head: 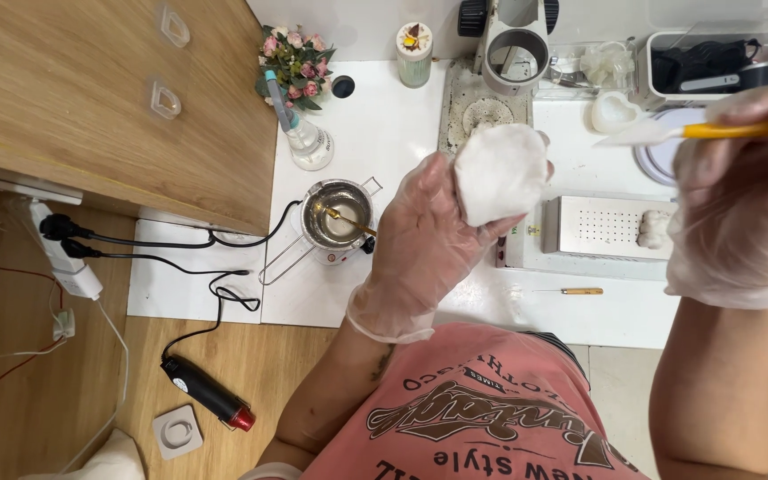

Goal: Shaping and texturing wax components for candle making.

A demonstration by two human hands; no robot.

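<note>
My left hand (424,244), in a clear plastic glove, holds up a round white waxy lump (500,173) over the white table (384,133). My right hand (744,200), also gloved, grips a small spatula (668,132) with a yellow handle and a white flat blade. The blade points left toward the lump but stays apart from it. Below the hands lies a perforated metal tray (597,227) with a white clump (655,228) on its right end.
A small metal melting pot (338,216) with a spoon stands left of my left hand. A flower vase (300,80), a jar (414,53) and a grey round-holed stand (516,49) sit at the back. A thin wooden-handled tool (575,291) lies near the table's front. A heat gun (206,391) and power strip (64,253) lie on the floor.
</note>
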